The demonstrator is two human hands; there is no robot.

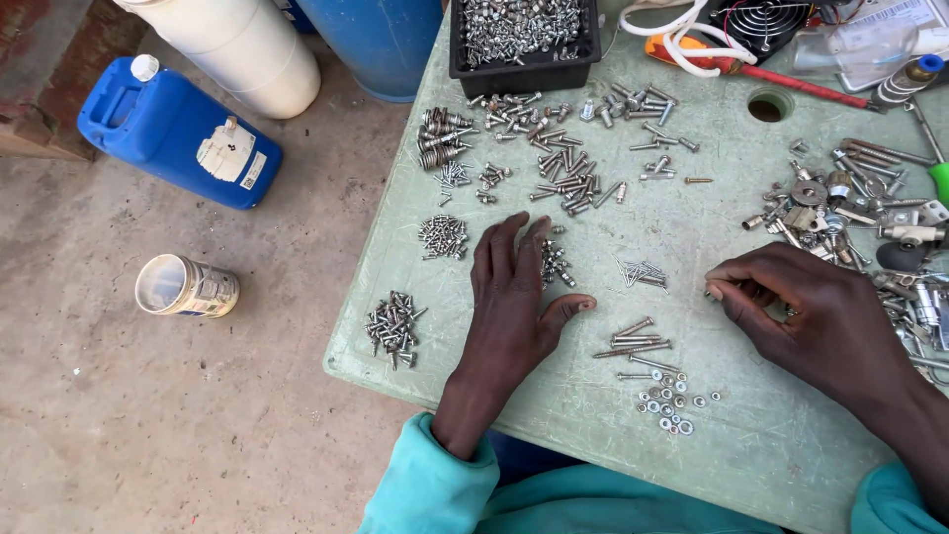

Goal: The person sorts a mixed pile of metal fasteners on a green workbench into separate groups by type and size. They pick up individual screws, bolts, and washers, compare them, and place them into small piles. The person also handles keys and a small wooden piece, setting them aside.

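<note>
My left hand [511,297] lies flat on the pale green table [583,415], fingers spread, fingertips touching a small pile of screws [556,265]. My right hand [791,311] rests at the right with fingers curled, its thumb and forefinger pinched together near a small metal piece at the tips; what they hold is too small to tell. Between the hands lie a few long screws [633,341] and a cluster of small washers and nuts [670,400]. Sorted heaps of screws [443,235] and a further screw heap [393,324] sit to the left of my left hand.
A black tray [524,44] full of screws stands at the table's far edge. Mixed metal hardware [860,213] lies at the right, with a screwdriver [791,84] and a fan behind. On the floor: a blue jerrycan [178,133], an open tin [186,287], a white drum, a blue drum.
</note>
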